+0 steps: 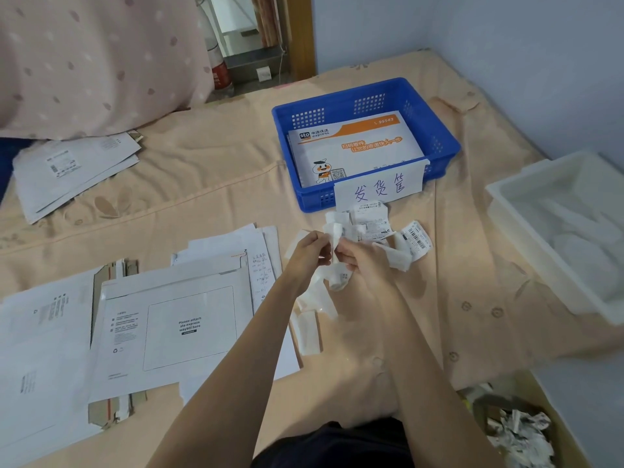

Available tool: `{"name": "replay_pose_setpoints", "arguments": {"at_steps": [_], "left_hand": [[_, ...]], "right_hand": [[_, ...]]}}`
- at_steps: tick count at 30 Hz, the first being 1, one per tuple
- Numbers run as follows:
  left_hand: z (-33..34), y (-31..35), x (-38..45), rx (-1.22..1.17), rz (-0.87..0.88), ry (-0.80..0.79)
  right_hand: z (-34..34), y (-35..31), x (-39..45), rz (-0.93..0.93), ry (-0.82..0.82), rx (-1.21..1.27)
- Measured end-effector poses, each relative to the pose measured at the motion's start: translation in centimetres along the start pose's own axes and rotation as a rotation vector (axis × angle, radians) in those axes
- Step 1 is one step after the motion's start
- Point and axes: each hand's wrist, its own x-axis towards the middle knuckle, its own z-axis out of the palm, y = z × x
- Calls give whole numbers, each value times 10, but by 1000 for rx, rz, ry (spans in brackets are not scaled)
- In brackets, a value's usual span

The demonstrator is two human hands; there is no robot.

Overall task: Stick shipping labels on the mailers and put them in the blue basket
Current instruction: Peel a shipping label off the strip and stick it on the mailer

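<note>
left hand (pixel 309 253) | right hand (pixel 363 261) | both grips pinch label (pixel 336 238)

Basket mailer (pixel 354 146): "sto express", "95543"; table mailer (pixel 169 329): "Please attach".

— Where are the mailers?
— One white mailer (pixel 169 332) lies flat at the near left, its printed waybill box facing up and bare. Another, the orange-and-white mailer (pixel 354 146), lies inside the blue basket (pixel 439 130), printed side up.
— And the labels?
— Crumpled shipping labels (pixel 388 231) lie heaped just before the basket; one curled label (pixel 337 261) is pinched between both hands, trailing downward.
</note>
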Motion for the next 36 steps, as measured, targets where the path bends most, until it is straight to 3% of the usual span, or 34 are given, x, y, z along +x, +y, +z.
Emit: {"name": "replay_pose_setpoints", "arguments": {"at_steps": [6, 13, 17, 28, 36], "left_hand": [[2, 5, -4, 112, -14, -12], [2, -1, -7, 463, 282, 44], [6, 0, -6, 489, 349, 88], [-2, 0, -2, 115, 9, -28], [-5, -2, -4, 0, -87, -131]], "right_hand": [[1, 1, 0, -69, 47, -31], [0, 4, 3, -122, 144, -50], [-2, 3, 5, -157, 142, -109], [-9, 9, 11, -264, 125, -283], [-7, 10, 13, -246, 89, -330]]}}
